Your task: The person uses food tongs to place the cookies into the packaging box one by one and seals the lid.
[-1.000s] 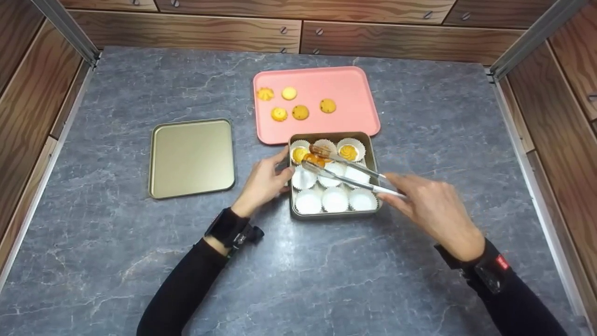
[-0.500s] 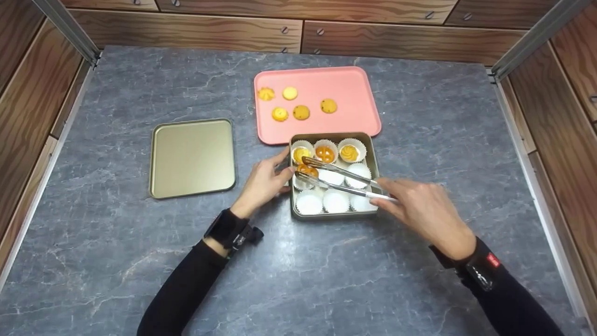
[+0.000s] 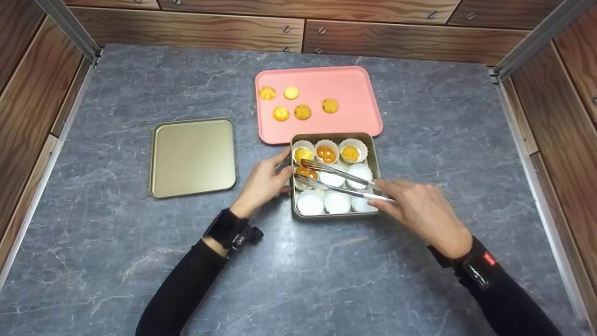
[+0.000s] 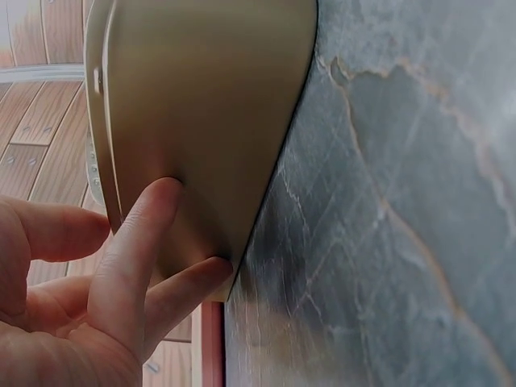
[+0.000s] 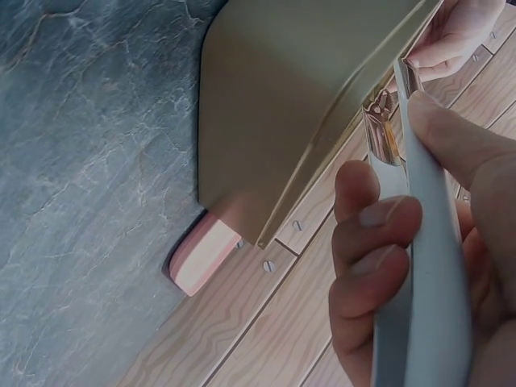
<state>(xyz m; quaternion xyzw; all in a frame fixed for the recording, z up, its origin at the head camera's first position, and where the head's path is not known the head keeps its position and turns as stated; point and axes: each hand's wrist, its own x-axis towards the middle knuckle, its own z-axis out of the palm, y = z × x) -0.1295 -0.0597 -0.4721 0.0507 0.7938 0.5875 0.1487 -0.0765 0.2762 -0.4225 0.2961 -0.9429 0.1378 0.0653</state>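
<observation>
My right hand (image 3: pixel 422 212) grips a pair of metal tongs (image 3: pixel 347 179) with light handles. The tong tips lie over the left cup of the middle row in a gold tin (image 3: pixel 336 216), apart, at a pretzel-shaped cookie (image 3: pixel 306 173). Behind it, the back row's cups hold a yellow cookie (image 3: pixel 303 154), another pretzel-shaped cookie (image 3: pixel 326 154) and a swirled cookie (image 3: pixel 350 153). The other white paper cups (image 3: pixel 311 203) show no cookie. My left hand (image 3: pixel 263 184) rests extended fingers (image 4: pixel 133 250) against the tin's left outer wall, as the left wrist view shows.
Behind the tin lies a pink tray (image 3: pixel 359 91) bearing several cookies, two of them round and brown-speckled. A square gold lid (image 3: pixel 193 158) lies flat on the grey marbled table (image 3: pixel 298 280) at the left. Wood-patterned panels (image 3: pixel 186 30) border the table.
From over the back row, my right hand has moved the tongs with a pretzel-shaped cookie left and nearer, to the middle row's left cup. The tips have spread slightly. The left hand stays.
</observation>
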